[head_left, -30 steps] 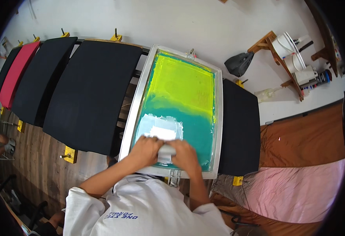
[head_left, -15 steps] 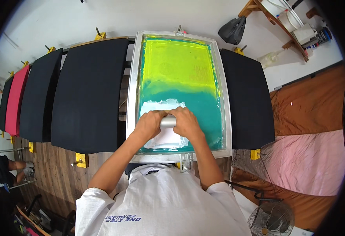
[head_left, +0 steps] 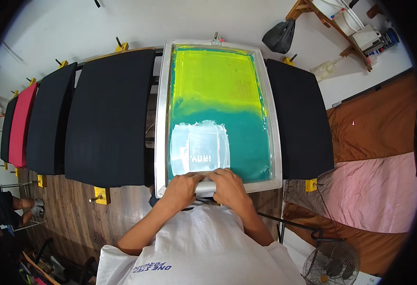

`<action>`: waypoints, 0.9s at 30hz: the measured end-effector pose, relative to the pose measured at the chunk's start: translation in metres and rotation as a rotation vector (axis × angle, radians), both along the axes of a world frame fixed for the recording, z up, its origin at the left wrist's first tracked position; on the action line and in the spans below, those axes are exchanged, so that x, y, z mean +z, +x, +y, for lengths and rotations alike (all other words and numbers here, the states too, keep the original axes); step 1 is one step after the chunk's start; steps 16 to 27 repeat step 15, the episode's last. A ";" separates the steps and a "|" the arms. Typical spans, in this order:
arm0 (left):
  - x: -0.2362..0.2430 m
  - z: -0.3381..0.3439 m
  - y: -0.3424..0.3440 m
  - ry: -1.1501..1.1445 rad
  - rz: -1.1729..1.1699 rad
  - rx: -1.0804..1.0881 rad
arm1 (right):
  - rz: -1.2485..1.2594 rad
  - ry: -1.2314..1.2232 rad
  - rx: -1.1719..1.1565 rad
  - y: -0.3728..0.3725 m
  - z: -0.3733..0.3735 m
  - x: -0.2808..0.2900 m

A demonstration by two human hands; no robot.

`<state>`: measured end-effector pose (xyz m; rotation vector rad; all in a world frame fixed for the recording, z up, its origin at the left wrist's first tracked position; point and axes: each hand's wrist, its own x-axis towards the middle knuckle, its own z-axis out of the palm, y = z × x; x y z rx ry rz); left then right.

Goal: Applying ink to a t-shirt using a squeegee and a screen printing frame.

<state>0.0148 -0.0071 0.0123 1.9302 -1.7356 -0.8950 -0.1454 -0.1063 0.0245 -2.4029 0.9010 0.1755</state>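
Both my hands, left [head_left: 182, 190] and right [head_left: 230, 187], clamp the squeegee [head_left: 206, 186]; uneven pressure could streak ink across the screen [head_left: 218, 118] ahead.

The screen frame [head_left: 160, 118] is pale, dull metal, and its mesh [head_left: 215, 90] looks smooth and slightly glossy with wet ink. The black boards [head_left: 111, 118] look matt like cloth. The floor [head_left: 71, 213] is wood.

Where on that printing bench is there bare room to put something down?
The black boards left and right of the screen frame lie bare, as does the yellow-green mesh at the far end. Crowded: the near end, where both hands grip the squeegee beside white ink.
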 end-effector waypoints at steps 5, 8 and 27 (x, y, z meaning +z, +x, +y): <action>0.000 -0.042 0.030 0.158 0.003 0.016 | 0.009 -0.010 0.115 0.029 -0.050 0.010; -0.010 -0.061 0.039 -0.147 0.005 0.124 | 0.003 -0.086 0.053 0.045 -0.061 -0.003; -0.040 0.016 0.003 -0.145 -0.158 -0.031 | -0.092 -0.214 0.038 0.005 0.015 -0.042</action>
